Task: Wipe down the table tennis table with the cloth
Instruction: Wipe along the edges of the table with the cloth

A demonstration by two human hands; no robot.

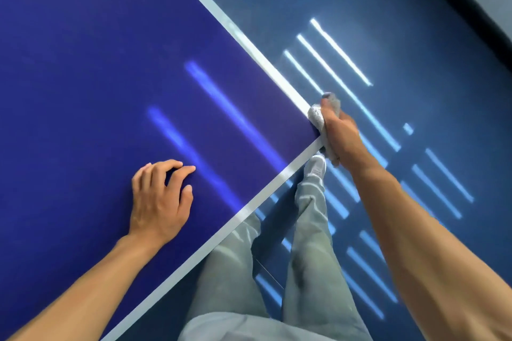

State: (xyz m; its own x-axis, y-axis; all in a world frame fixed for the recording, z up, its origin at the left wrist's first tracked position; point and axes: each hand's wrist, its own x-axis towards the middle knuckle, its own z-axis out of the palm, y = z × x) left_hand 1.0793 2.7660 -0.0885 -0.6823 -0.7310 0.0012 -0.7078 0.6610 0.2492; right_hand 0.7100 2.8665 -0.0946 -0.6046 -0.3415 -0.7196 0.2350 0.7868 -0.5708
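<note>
Both hands are seen over the dark blue table tennis table (83,63) with white edge lines. A crumpled pale grey cloth (317,117) is gripped by the right hand (339,135) and held against the table's corner. The left hand (160,196) is rested on the blue surface near the edge, fingers loosely bent, nothing held.

An indoor table tennis hall: the blue bench (83,63) has white border lines (249,44), and the glossy blue sports floor (415,36) mirrors strip lights (341,52)
</note>
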